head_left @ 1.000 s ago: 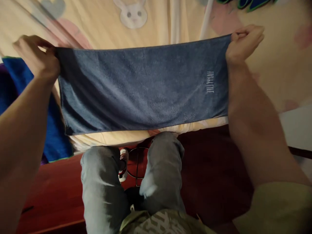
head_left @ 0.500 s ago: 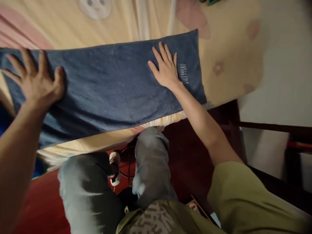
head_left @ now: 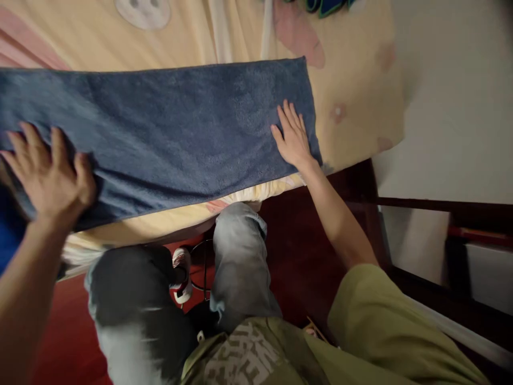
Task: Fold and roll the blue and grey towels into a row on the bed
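A long blue towel (head_left: pixel 180 123) lies spread over a yellow patterned bedsheet (head_left: pixel 356 75), with some creases towards its lower left. My left hand (head_left: pixel 52 176) rests palm down on the towel's left part, fingers spread. Near the right end of the towel, my right hand (head_left: pixel 292 136) lies flat, its fingers stretched and only slightly apart. Neither hand grips anything. The lettering on the towel does not show now; my right hand is over that area.
A dark green-edged cloth (head_left: pixel 324 5) lies at the bed's top edge. Something bright blue (head_left: pixel 12 230) is at the far left. Below are my knees, a shoe (head_left: pixel 182 272) and the red floor (head_left: pixel 68 331). A pale wall (head_left: pixel 457 107) stands at the right.
Both hands have moved down the towel towards me, the right one also outwards to its lower right corner. The view has shifted slightly, showing more of the dark cloth.
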Tool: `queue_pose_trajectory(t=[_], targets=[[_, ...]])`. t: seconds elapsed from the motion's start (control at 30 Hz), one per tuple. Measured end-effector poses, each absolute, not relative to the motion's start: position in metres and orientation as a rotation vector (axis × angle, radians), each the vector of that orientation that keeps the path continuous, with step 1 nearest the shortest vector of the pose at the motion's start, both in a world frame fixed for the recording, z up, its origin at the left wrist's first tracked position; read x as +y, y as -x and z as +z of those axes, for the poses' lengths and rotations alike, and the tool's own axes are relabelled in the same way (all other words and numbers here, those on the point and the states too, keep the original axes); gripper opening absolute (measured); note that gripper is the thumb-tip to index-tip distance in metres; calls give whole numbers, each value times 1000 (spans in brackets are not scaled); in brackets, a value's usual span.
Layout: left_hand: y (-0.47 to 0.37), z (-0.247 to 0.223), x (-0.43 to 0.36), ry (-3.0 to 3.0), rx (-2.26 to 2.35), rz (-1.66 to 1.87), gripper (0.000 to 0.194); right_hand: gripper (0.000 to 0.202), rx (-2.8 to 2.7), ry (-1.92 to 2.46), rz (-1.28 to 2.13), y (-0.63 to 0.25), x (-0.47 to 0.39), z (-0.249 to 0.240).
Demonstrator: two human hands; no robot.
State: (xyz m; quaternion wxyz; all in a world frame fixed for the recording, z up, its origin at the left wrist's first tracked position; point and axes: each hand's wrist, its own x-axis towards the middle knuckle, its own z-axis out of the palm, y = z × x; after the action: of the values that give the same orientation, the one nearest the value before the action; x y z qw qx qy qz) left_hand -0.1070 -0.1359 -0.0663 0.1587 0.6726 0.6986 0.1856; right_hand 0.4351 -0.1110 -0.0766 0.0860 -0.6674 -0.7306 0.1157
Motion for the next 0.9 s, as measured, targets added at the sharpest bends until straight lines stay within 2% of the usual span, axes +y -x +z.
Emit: queue_pose_trajectory(t=[0.1, 0.2, 0.47, 0.63, 0.77, 0.9], targets=[[102, -70, -188, -2010, 2028, 322, 83, 69, -2184, 2094, 250, -442, -175, -72], [96, -75, -219, -2000, 2062, 278, 83, 67, -2155, 2169, 154, -454, -209, -77], [87, -78, -227, -1972, 2190, 348, 76, 67, -2140, 2236, 6, -454, -216, -91], [73, -57, -234, -1909, 2317, 277, 70, 68, -2060, 2257, 187, -448, -210, -77], [58, -24, -292, -1945, 2270, 125, 67, 70, -1927, 2221, 415, -391, -242, -45], [38, -10, -414, -2174, 2204, 60, 54, 61, -1949, 1834, 413, -295, -367, -38]])
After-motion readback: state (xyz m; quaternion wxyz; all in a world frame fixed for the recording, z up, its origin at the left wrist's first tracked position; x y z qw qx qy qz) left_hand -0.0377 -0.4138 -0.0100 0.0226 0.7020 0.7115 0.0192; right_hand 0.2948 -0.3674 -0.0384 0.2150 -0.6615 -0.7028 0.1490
